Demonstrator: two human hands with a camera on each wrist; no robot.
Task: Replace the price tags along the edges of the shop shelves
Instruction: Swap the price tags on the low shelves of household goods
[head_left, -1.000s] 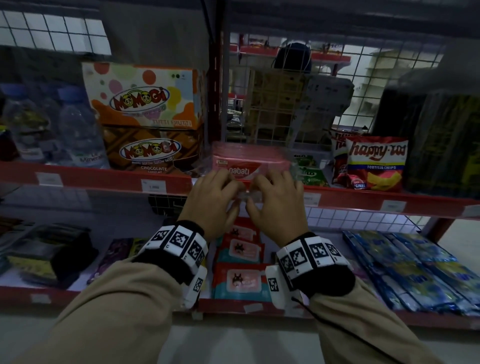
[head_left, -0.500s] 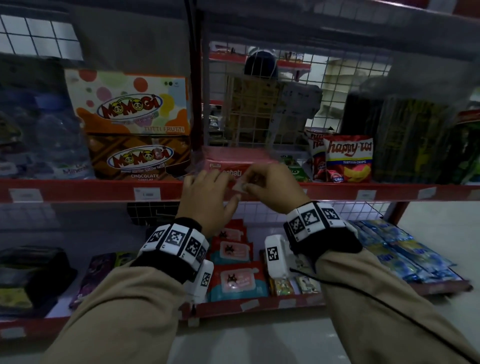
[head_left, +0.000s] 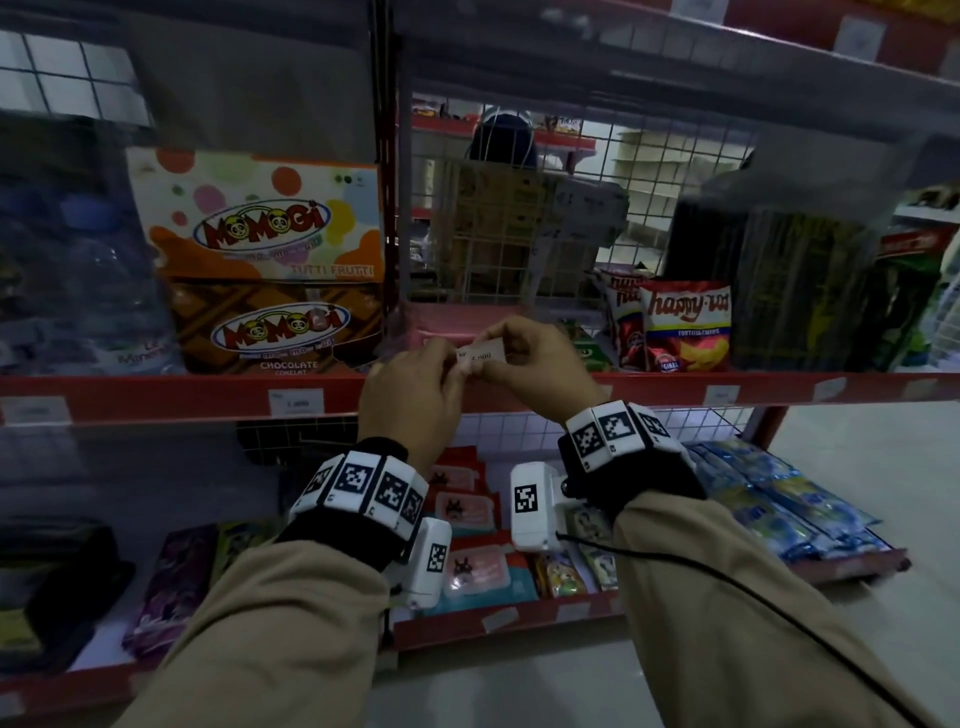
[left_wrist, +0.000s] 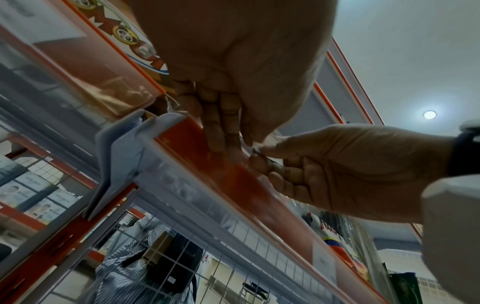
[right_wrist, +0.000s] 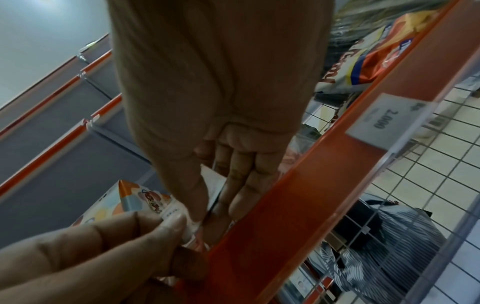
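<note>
A small white price tag (head_left: 480, 355) with dark print is pinched between both hands, just above the red shelf edge (head_left: 156, 395) and in front of a pink packet. My left hand (head_left: 451, 364) pinches its left end. My right hand (head_left: 508, 357) grips its right end from above. In the left wrist view the left fingers (left_wrist: 221, 133) lie against the red edge strip (left_wrist: 197, 139), and the right hand (left_wrist: 262, 153) meets them at the tag. In the right wrist view the left hand (right_wrist: 182, 224) pinches the tag (right_wrist: 172, 212) beside the right fingers (right_wrist: 241, 185).
Other tags sit in the same strip (head_left: 296, 402), (head_left: 722, 395), one reading 2.0000 (right_wrist: 384, 119). Momogi boxes (head_left: 260, 218) and water bottles stand to the left, chip bags (head_left: 685, 327) to the right. Wet wipe packs (head_left: 467, 566) and blue sachets (head_left: 779, 504) lie on the lower shelf.
Both hands have come up from the red shelf edge. The white tag now shows between them, held above the strip. The head view has shifted a little.
</note>
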